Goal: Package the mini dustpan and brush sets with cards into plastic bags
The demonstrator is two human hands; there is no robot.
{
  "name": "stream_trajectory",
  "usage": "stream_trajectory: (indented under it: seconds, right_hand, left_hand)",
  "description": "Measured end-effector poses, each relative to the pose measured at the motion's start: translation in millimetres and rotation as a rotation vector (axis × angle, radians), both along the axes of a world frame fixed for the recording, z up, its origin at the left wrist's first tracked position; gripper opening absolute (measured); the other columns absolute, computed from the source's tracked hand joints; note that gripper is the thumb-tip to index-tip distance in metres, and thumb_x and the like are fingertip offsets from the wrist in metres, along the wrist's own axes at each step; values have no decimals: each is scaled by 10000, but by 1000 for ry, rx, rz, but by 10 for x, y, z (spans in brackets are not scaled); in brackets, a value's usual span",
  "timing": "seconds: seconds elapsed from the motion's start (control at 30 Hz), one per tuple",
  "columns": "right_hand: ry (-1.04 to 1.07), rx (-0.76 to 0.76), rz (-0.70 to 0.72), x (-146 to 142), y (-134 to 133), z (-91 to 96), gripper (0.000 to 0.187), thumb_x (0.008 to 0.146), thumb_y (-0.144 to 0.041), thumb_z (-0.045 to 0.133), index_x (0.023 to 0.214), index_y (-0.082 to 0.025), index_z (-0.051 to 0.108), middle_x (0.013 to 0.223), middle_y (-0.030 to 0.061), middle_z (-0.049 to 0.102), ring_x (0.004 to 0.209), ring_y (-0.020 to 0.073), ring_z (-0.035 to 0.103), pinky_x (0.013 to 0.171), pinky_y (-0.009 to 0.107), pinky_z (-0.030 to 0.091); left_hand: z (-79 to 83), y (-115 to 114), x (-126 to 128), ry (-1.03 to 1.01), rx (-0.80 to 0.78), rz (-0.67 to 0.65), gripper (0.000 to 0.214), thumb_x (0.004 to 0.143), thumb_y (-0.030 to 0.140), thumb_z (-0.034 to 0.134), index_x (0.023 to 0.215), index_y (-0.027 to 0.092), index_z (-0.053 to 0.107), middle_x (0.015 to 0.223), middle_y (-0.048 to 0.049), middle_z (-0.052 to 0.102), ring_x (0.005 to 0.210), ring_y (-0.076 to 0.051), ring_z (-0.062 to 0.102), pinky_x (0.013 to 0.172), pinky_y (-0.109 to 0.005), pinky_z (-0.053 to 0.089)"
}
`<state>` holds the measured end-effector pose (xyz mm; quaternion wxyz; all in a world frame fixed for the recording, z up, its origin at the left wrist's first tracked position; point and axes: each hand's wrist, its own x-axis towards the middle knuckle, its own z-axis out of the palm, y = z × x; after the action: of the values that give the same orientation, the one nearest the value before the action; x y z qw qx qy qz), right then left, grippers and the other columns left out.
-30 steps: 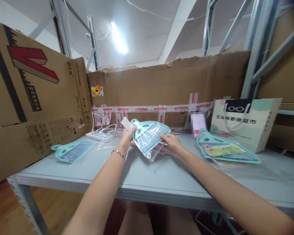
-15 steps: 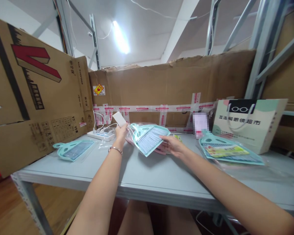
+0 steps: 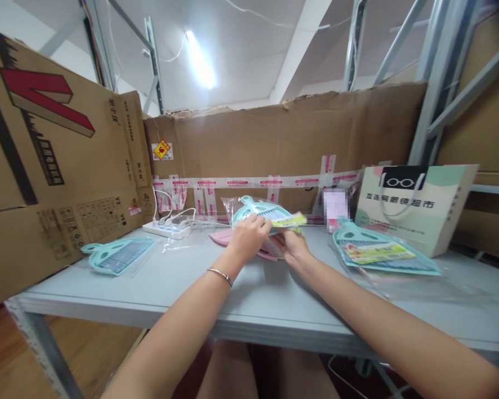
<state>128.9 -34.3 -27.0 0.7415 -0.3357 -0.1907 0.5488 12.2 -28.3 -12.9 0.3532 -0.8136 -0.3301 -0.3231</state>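
A turquoise dustpan (image 3: 242, 210) with a grey-bristled brush lies tilted between my hands, above a pink dustpan (image 3: 221, 238) and clear plastic wrap on the table. My left hand (image 3: 249, 237) is closed over its front, fingers pinched at the left end of a yellow-green card (image 3: 289, 220). The card lies across the brush. My right hand (image 3: 295, 249) grips the turquoise dustpan's right edge from below; its fingertips are partly hidden. To the right, another turquoise dustpan (image 3: 419, 265) with a similar card lies in plastic wrap. A third turquoise dustpan (image 3: 120, 256) rests at the left.
A white power strip (image 3: 168, 229) with plugged-in cables sits at the back left. Large cardboard boxes (image 3: 233, 144) wall the back and left. A paper bag (image 3: 416, 208) stands at the right rear, beside a blurred-out upright item (image 3: 336, 206). Metal shelf posts (image 3: 449, 83) rise behind.
My left hand has moved right and down onto the dustpan, bringing the card with it; the card's printed side now shows. The dustpan has turned and tilted in my right hand.
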Motion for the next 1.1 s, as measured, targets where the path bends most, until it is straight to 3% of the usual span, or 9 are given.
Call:
stream_trajectory:
  seconds: [0.2, 0.33, 0.43, 0.53, 0.63, 0.8, 0.93, 1.1]
  right_hand:
    - [13, 0, 20, -5, -5, 18, 186, 681, 40, 551, 617, -134, 568, 494, -24, 623, 453, 87, 586, 480, 172, 526]
    - [14, -23, -5, 3, 14, -9, 210, 673, 54, 553, 587, -138, 548, 464, -26, 602, 422, 79, 563, 451, 155, 505]
    - [26, -41, -31, 31, 42, -23, 203, 685, 42, 558, 606, -145, 547, 439, -44, 580, 391, 66, 534, 395, 130, 465]
    - [64, -13, -23, 58, 54, -12, 188, 690, 36, 569, 637, -144, 556, 477, -38, 606, 426, 70, 562, 450, 140, 503]
    - [92, 51, 2, 73, 44, 16, 161, 711, 26, 571, 686, -132, 582, 554, -16, 653, 492, 80, 607, 520, 161, 537]
    - [102, 75, 13, 86, 38, 31, 135, 741, -4, 575, 706, -132, 599, 591, -9, 669, 524, 87, 626, 538, 169, 544]
    - [100, 73, 21, 86, 49, 18, 137, 738, -2, 581, 709, -134, 606, 597, -11, 671, 524, 86, 625, 543, 171, 544]
    - [107, 91, 32, 74, 41, 18, 142, 741, -3, 585, 696, -136, 607, 582, -16, 665, 522, 85, 623, 539, 168, 542]
  left_hand:
    - [-37, -23, 32, 65, -104, 222, 162, 809, 91, 470, 811, 121, 630, 845, -115, 602, 886, -241, 534, 614, -310, 415]
    - [-84, -13, 41, 92, -82, 194, 246, 867, 249, 437, 862, 115, 644, 898, -128, 602, 918, -254, 519, 729, -361, 409]
    - [-141, -20, 59, 103, -54, 162, 413, 877, 411, 403, 1063, 98, 596, 950, -139, 610, 956, -267, 515, 797, -391, 391]
    - [-164, -16, 54, 155, -6, 165, 383, 895, 269, 379, 1227, 111, 487, 1082, -147, 594, 1002, -246, 522, 831, -380, 381]
    - [-150, 9, 22, 148, 20, 204, 384, 889, 144, 344, 1253, 132, 465, 1188, -148, 558, 1082, -228, 507, 874, -371, 371]
    - [-133, 81, -30, 77, 31, 244, 376, 902, 152, 318, 1236, 134, 489, 1220, -143, 551, 1114, -229, 500, 901, -377, 375]
    - [-141, 121, -39, 103, 34, 217, 357, 886, 154, 363, 1217, 134, 496, 1150, -140, 577, 1045, -223, 530, 879, -357, 397]
    - [-148, 127, -39, 90, 84, 199, 335, 894, 157, 346, 1176, 147, 527, 1157, -127, 575, 1108, -229, 496, 924, -363, 370]
